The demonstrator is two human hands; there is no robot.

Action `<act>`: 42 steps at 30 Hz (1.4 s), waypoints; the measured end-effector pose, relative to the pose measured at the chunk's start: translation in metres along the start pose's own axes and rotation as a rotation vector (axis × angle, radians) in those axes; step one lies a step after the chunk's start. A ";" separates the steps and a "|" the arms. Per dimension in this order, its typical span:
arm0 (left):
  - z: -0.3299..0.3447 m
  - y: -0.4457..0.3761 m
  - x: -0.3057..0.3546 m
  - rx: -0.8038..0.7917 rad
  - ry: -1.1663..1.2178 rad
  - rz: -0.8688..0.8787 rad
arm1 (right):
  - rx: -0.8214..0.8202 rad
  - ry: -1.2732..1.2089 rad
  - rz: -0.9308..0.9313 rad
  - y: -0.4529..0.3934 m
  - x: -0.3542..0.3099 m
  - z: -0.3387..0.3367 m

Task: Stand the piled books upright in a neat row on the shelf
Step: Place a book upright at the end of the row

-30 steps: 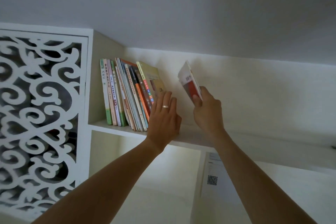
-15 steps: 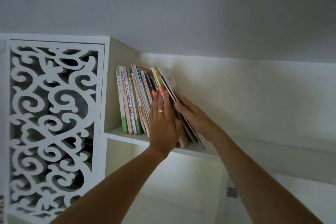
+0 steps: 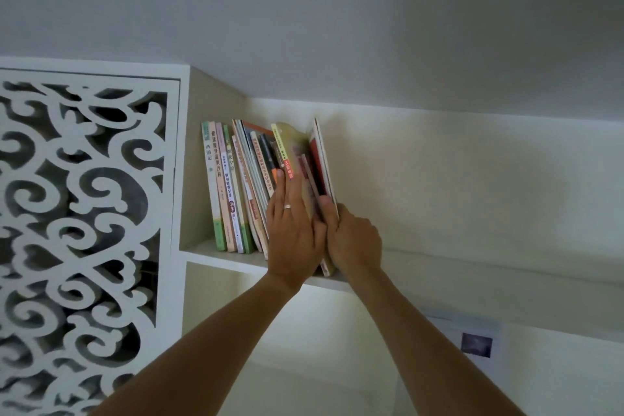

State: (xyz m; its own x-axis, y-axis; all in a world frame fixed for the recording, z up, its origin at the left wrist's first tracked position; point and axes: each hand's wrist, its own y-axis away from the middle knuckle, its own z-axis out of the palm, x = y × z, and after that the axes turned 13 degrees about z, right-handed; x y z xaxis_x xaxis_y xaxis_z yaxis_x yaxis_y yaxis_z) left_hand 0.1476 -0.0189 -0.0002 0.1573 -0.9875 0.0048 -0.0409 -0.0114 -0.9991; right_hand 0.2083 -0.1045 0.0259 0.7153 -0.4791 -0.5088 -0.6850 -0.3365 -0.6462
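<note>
A row of several thin books (image 3: 236,186) stands on the white shelf (image 3: 216,255), against its left wall; the right ones lean left. My left hand (image 3: 293,230), wearing a ring, lies flat with fingers together against the spines of the middle books. My right hand (image 3: 351,236) grips the lower edge of a thin white-and-red book (image 3: 322,159), which stands almost upright at the right end of the row, next to a yellow-green book (image 3: 290,145).
A white carved lattice panel (image 3: 84,213) fills the left. The shelf board runs on to the right (image 3: 472,267) below the cream back wall. A paper with a dark square (image 3: 476,344) hangs under the shelf at right. The ceiling is close above.
My right hand brought the thin book from the air to the row's right end and tipped it from a lean to nearly upright. The left hand stayed pressed on the spines.
</note>
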 end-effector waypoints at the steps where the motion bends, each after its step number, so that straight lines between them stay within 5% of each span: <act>1: 0.000 0.000 0.000 0.003 0.016 -0.010 | 0.010 -0.007 -0.015 -0.001 0.001 0.003; 8: 0.001 0.003 -0.006 -0.069 0.003 0.061 | -0.390 -0.110 -0.046 -0.001 0.032 -0.002; 15: 0.001 -0.008 -0.024 -0.075 -0.056 0.125 | -0.253 0.000 -0.090 0.001 0.024 0.012; 19: 0.000 -0.003 -0.021 0.009 0.099 0.089 | -0.056 0.151 -0.442 -0.004 0.036 0.026; 24: -0.003 -0.005 0.003 0.155 0.316 -0.123 | 0.188 0.206 -0.583 -0.015 0.043 0.039; 29: -0.005 -0.006 0.036 0.257 0.417 -0.457 | 0.090 0.159 -0.567 -0.023 0.051 0.044; 32: -0.008 -0.007 0.045 0.145 0.396 -0.625 | 0.059 0.165 -0.572 -0.025 0.051 0.045; 38: -0.027 -0.006 0.035 0.019 0.258 -0.426 | 0.110 0.192 -0.600 -0.019 0.046 0.039; 42: -0.027 -0.008 0.040 -0.032 0.245 -0.485 | 0.091 0.156 -0.561 -0.016 0.048 0.036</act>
State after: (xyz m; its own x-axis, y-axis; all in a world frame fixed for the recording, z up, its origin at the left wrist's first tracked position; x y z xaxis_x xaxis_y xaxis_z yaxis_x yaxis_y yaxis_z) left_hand 0.1273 -0.0624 0.0091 -0.0690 -0.8756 0.4780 -0.0515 -0.4754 -0.8783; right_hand 0.2581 -0.0933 -0.0087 0.9312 -0.3643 0.0100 -0.1886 -0.5052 -0.8421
